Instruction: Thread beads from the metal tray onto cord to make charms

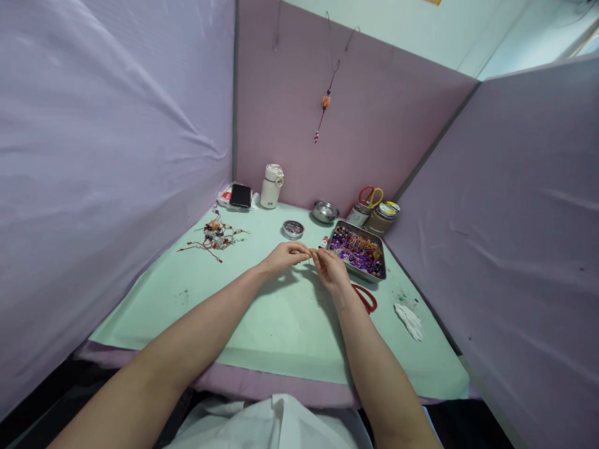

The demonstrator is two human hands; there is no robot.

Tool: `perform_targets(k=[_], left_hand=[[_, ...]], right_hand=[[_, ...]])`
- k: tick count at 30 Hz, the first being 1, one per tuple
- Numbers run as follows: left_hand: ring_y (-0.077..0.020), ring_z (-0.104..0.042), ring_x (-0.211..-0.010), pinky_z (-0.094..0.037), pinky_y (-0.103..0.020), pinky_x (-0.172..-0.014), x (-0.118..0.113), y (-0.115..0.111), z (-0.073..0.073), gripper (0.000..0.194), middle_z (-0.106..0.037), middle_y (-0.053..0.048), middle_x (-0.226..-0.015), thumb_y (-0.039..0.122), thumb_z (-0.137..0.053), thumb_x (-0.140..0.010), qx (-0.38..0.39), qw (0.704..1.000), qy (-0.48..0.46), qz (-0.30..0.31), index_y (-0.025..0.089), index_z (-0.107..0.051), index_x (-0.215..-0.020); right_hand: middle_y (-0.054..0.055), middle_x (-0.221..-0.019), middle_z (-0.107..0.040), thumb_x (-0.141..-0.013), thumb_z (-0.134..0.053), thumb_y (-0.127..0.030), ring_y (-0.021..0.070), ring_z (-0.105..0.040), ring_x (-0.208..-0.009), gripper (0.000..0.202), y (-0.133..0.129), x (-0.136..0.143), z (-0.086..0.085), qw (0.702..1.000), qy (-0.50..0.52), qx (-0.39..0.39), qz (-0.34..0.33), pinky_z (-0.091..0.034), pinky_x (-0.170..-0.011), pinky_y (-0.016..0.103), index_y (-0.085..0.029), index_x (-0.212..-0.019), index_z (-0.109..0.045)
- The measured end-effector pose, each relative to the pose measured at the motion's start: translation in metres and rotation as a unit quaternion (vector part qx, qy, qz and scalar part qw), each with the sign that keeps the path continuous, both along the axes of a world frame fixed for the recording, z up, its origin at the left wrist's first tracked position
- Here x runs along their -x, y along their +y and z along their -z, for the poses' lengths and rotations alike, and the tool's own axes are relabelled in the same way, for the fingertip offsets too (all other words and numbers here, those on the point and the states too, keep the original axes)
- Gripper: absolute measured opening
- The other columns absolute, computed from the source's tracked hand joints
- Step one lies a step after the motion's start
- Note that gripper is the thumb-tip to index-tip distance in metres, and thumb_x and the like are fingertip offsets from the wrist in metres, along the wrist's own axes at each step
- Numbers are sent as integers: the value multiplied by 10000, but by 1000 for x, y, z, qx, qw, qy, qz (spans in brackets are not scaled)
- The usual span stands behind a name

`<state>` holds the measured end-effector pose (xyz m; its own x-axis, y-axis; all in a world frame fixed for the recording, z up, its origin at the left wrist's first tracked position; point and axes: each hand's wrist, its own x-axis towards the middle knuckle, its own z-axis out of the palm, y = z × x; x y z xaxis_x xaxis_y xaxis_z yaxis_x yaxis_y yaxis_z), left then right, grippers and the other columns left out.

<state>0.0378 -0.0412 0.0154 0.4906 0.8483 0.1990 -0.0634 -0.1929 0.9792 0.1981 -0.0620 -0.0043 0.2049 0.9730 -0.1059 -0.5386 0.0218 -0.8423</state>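
Note:
Over the middle of the pale green table (281, 318), my left hand (285, 257) and my right hand (328, 265) meet at the fingertips. Both are closed in a pinch; a thin thread seems to hang between them, but what they hold is too small to make out. A metal tray (358, 272) of purple, red and orange beads lies just right of my right hand. Beyond my hands sits a small round dish (292, 229) with tiny dark pieces. Red-handled scissors (367, 298) lie partly behind my right forearm.
Beaded strings (218, 237) lie at the left. Along the back stand a white bottle (271, 187), a black phone (240, 196), a steel bowl (325, 212) and jars (382, 218) beside upright scissors. A white cloth (409, 321) is at the right. One beaded string (326, 101) hangs above.

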Motion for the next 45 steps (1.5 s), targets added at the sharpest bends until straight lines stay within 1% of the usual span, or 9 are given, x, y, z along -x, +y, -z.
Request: perform_targets(k=[4, 9, 16, 21, 25, 29, 34, 38, 45], left_hand=[[-130, -541, -764, -410, -277, -675, 2, 0, -3, 290, -587, -112, -1188, 401, -689, -647, -12, 1000, -20, -6, 153, -719, -795], [-116, -479, -640, -368, -262, -608, 2, 4, 1, 328, -637, -48, -742, 411, -661, -667, 4, 1000, 7, -10, 139, -715, -842], [-102, -460, -623, -373, -269, -638, -2, 8, 7, 305, -624, -29, -707, 391, -698, -615, 56, 996, -13, -66, 142, -716, -792], [-115, -470, -628, -366, -269, -615, -2, 4, 6, 307, -612, -25, -676, 396, -678, -640, 33, 998, 7, -55, 148, -722, -816], [-131, -495, -659, -376, -276, -626, -2, 3, 6, 299, -642, -45, -739, 394, -665, -651, 11, 998, 16, -59, 150, -723, -811], [-124, -478, -653, -377, -270, -632, -3, 2, 7, 290, -630, -39, -719, 365, -661, -649, 10, 998, 17, -60, 139, -723, -820], [-106, -464, -632, -380, -260, -627, -7, -1, 5, 285, -620, -39, -718, 364, -634, -659, 66, 996, -5, -54, 124, -713, -791], [-103, -461, -628, -379, -257, -623, -9, -2, 4, 268, -625, -41, -710, 315, -627, -648, 81, 995, -7, -56, 115, -715, -803], [-120, -506, -654, -412, -267, -645, -12, -2, 8, 258, -653, -56, -736, 259, -616, -643, 54, 992, 0, -118, 105, -711, -827]], right_hand=[[11, -732, -663, -650, -718, -123, 124, -671, -781, 160, 0, 1, 1, 999, 3, 15, -39, -586, -723, 206, -180, -652, -569], [13, -750, -652, -630, -721, -175, 141, -657, -767, 153, -1, 4, 2, 998, -28, 13, -61, -586, -690, 246, -182, -660, -572], [-13, -839, -571, -683, -667, -303, 111, -627, -747, 210, -4, 13, 4, 972, -187, -72, 126, -535, -764, 291, -196, -816, -545], [-17, -828, -560, -722, -625, -365, 124, -616, -798, 196, -9, 24, -1, 987, -130, -88, 36, -522, -767, 297, -211, -782, -520], [-17, -732, -568, -757, -571, -412, 107, -558, -600, 210, -11, 26, -2, 988, -150, -38, -16, -463, -545, 237, -218, -798, -505], [-48, -600, -482, -784, -535, -412, 85, -424, -489, 206, -12, 23, -1, 965, -252, -63, 20, -340, -461, 212, -207, -799, -516], [-17, -719, -558, -755, -587, -348, 124, -517, -651, 189, -13, 20, 1, 914, -370, -152, 69, -415, -624, 255, -195, -848, -527], [-5, -717, -560, -784, -558, -353, 139, -518, -666, 164, -14, 21, 1, 892, -412, -166, 85, -411, -643, 271, -194, -799, -523], [-7, -701, -551, -787, -554, -369, 137, -491, -641, 178, -13, 18, 1, 890, -428, -156, 19, -385, -619, 269, -193, -768, -531]])
